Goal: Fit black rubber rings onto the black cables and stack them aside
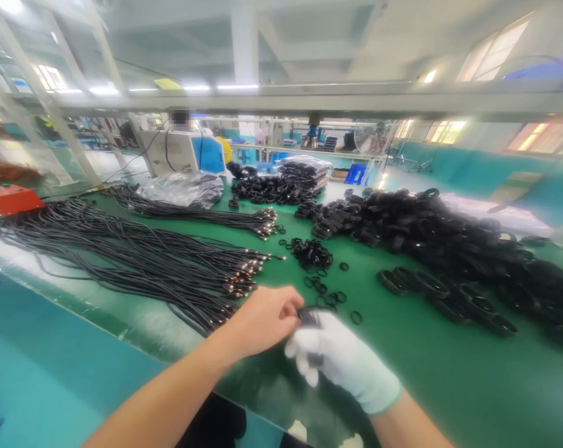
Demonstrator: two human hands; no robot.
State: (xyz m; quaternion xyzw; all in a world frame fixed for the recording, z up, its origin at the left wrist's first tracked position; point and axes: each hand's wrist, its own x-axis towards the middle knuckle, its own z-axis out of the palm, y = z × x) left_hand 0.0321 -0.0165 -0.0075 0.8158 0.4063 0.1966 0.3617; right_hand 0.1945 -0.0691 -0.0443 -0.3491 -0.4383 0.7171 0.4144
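Observation:
My gloved right hand (335, 351) is wrapped round a coiled black cable (309, 316), whose ridged upper side shows above the white fingers. Against the coil's left end, the fingers of my bare left hand (272, 314) are pinched together; exactly what they grip there is partly hidden. Just beyond my hands lie loose black rings (356, 318) and a small heap of them (311, 253). To the left, long straight black cables (169, 249) lie in bundles, their metal plug ends pointing toward my hands.
A large pile of coiled black cables (430, 230) covers the right side of the green table (449, 386). More coils (272, 188), a clear plastic bag (183, 188) and a blue-and-white machine (183, 151) are at the back. A red box (11, 199) stands far left.

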